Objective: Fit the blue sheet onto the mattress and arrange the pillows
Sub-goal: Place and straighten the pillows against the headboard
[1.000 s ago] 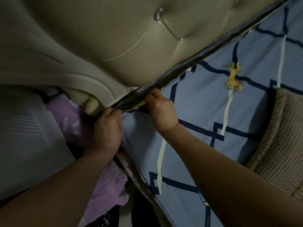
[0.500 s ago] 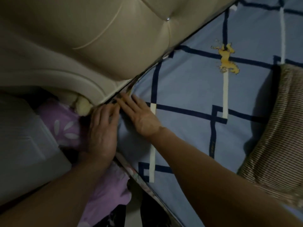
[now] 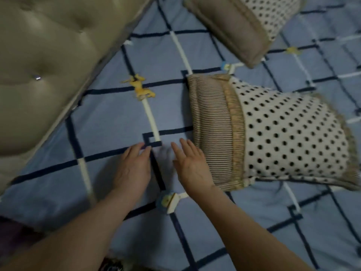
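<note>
From nine to eleven o'clock the tufted beige headboard (image 3: 45, 61) slants across the view, and its lower edge meets the blue sheet (image 3: 109, 122) along one long diagonal running from low left up toward twelve o'clock. At seven o'clock a dark purple cloth (image 3: 11, 237) shows just off the near edge of the bed. The sheet lies spread across the mattress, its dark and white grid lines and a small yellow animal print (image 3: 141, 89) lying flat between headboard and pillows; this strip of bare sheet is the widest open stretch.

At centre the left hand (image 3: 132, 169) rests palm down on the sheet, fingers straight and together, gripping nothing. Just beside it toward three o'clock, with a narrow gap of sheet between, the right hand (image 3: 190, 165) lies flat too, fingers extended and holding nothing; its outer edge is close against the striped side of the near pillow (image 3: 273, 137), though whether they touch cannot be told. That polka-dot pillow blocks the way toward three o'clock. At one o'clock a second pillow (image 3: 240, 26) lies apart from it, sheet showing between.
</note>
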